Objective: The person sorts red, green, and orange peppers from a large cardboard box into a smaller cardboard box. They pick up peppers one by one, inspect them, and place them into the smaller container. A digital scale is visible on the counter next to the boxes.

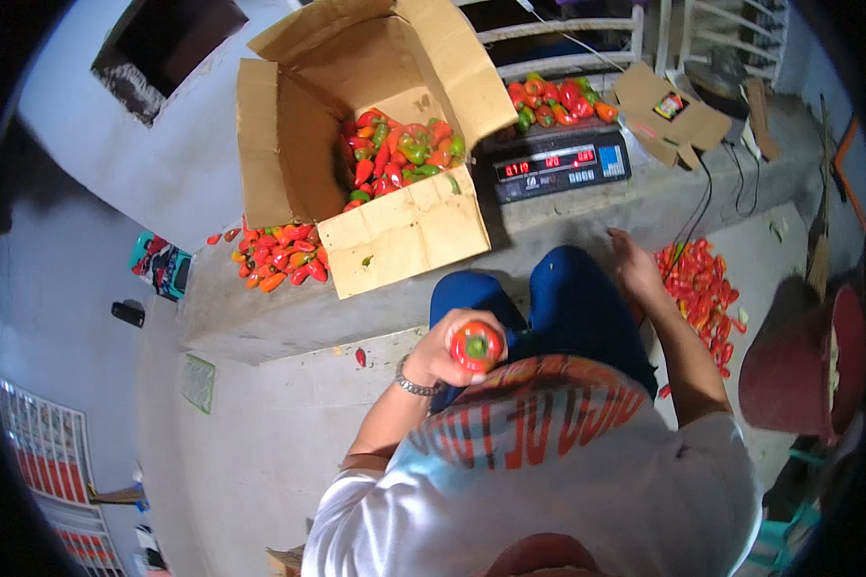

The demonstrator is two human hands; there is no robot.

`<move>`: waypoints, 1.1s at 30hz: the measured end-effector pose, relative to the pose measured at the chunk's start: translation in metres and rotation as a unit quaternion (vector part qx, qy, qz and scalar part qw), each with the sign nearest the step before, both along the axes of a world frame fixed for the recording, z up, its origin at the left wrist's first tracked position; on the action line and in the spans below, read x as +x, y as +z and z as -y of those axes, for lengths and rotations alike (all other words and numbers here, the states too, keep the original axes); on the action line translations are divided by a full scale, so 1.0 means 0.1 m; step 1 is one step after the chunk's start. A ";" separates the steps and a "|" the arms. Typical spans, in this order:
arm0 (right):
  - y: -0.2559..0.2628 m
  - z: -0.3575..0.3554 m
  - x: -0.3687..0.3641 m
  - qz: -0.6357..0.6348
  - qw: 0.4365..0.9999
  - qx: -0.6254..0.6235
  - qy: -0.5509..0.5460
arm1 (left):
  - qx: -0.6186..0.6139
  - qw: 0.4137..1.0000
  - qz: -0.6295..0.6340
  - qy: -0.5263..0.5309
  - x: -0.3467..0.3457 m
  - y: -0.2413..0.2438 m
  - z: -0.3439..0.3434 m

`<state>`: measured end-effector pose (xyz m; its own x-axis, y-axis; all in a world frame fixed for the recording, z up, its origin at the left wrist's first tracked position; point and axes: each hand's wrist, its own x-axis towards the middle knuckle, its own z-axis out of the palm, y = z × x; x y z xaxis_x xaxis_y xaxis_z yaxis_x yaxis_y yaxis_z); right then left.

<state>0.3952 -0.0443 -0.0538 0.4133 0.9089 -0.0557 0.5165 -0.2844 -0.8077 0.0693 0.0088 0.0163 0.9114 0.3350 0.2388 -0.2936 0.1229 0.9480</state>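
Observation:
My left hand [464, 346] is closed round a red pepper [476, 345], its green stem end facing up, above my lap. My right hand [629, 263] is beside my right knee, fingers apart, and I see nothing in it. Ahead, an open cardboard box [404, 241] holds red, orange and green peppers [397, 155]. To its right, a digital scale [563, 167] with a lit display stands before a heap of mixed peppers [557, 99]. Another heap of mostly red peppers [281, 252] lies at the box's left. Red peppers [703, 296] also cover part of the floor at my right.
The box and scale stand on a concrete ledge [260, 328]. A flattened carton piece [667, 115] and cables lie at its right. A dark red tub [790, 368] and a broom [819, 260] are at far right. One small red pepper [361, 357] lies on the floor.

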 end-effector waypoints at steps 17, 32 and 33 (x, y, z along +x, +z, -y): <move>-0.25 -1.11 -0.08 -0.244 0.960 0.074 0.114 | 0.424 0.824 -0.280 0.251 0.20 -0.63 -0.41; 0.92 -3.91 1.09 0.240 0.951 0.135 -0.137 | 0.468 0.749 -0.283 0.374 -0.21 -1.27 -0.52; 0.83 -4.06 1.38 0.232 0.956 0.115 -0.141 | 0.460 0.754 -0.286 0.373 -0.24 -1.35 -0.53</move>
